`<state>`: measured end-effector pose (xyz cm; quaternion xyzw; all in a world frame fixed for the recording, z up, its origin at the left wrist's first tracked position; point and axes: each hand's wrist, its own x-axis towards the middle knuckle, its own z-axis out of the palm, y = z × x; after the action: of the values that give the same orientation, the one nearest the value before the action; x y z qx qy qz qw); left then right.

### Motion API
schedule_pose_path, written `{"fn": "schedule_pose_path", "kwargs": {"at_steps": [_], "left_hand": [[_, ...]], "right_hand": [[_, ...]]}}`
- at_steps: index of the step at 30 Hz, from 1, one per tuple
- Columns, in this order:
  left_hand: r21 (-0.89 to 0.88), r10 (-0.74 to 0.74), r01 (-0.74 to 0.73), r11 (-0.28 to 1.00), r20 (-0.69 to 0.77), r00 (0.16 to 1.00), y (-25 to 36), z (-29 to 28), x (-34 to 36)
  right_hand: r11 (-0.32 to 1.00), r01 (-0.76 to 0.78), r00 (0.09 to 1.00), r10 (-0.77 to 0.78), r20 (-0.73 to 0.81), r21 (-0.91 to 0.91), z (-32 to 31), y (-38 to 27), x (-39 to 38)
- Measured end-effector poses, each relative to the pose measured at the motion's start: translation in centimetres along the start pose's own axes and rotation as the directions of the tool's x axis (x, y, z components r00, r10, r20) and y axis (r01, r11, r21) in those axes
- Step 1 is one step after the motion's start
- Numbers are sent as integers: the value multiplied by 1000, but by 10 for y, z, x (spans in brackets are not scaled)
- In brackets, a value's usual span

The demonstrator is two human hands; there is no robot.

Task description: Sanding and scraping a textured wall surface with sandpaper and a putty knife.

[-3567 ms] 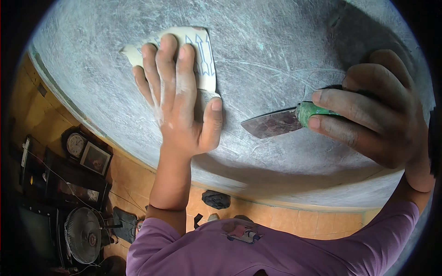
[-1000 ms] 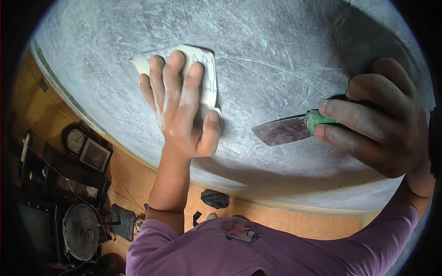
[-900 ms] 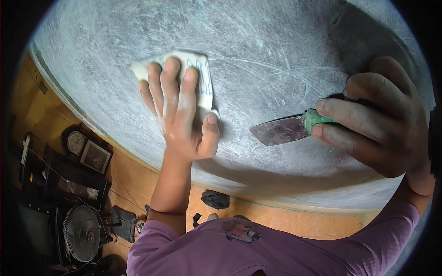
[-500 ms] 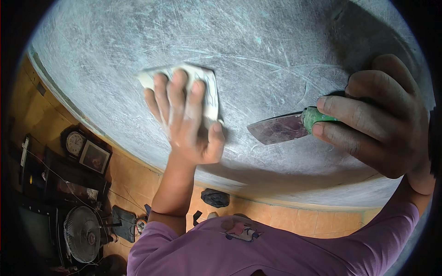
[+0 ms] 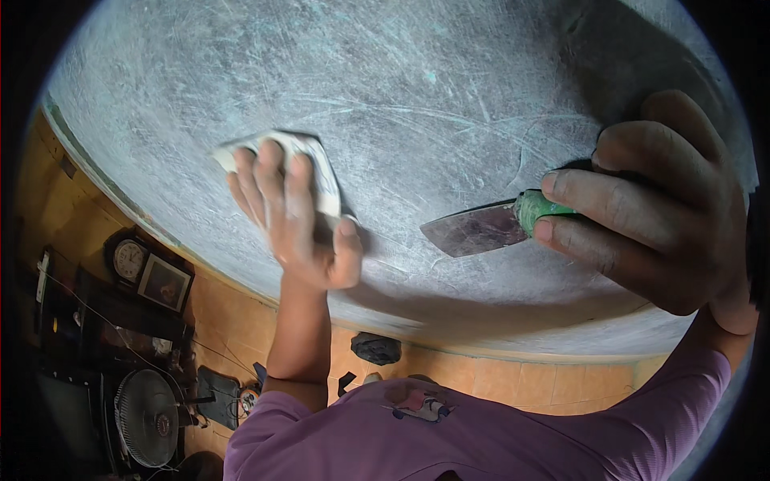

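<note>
My left hand (image 5: 290, 228), dusty and a little blurred, lies with its fingers stretched over a pale sheet of sandpaper (image 5: 327, 191). It presses the sheet flat against the scratched grey-blue wall (image 5: 401, 72); the thumb sticks out to the side. To the right, my right hand (image 5: 662, 204) is closed round the green handle of a putty knife (image 5: 475, 230). The knife's dark, worn blade points left, close to the wall surface. Most of the handle is hidden in the fingers.
Below the wall runs an orange tiled floor (image 5: 497, 381) with a black bundle (image 5: 375, 348) on it. At the lower left are a fan (image 5: 147, 418), a clock (image 5: 128, 260), a framed picture (image 5: 165, 282), dark furniture and loose cables.
My left hand has slid left and slightly down along the wall with the sandpaper. The right hand and putty knife have shifted only slightly to the left.
</note>
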<state>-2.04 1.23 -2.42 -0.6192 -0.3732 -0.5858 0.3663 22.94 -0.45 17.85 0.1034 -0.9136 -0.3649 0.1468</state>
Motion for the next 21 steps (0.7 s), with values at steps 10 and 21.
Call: {"fn": "schedule_pose_path", "kwargs": {"at_steps": [10,21], "left_hand": [[4,-60,60,998,42,997,14,2,-42],[-10,-49,49,999,-11,999,3,2,-11]], "right_hand": [[999,40,999,-41,-23,-19,2,2,0],[997,80,996,-80,48,3,5,14,-2]]}}
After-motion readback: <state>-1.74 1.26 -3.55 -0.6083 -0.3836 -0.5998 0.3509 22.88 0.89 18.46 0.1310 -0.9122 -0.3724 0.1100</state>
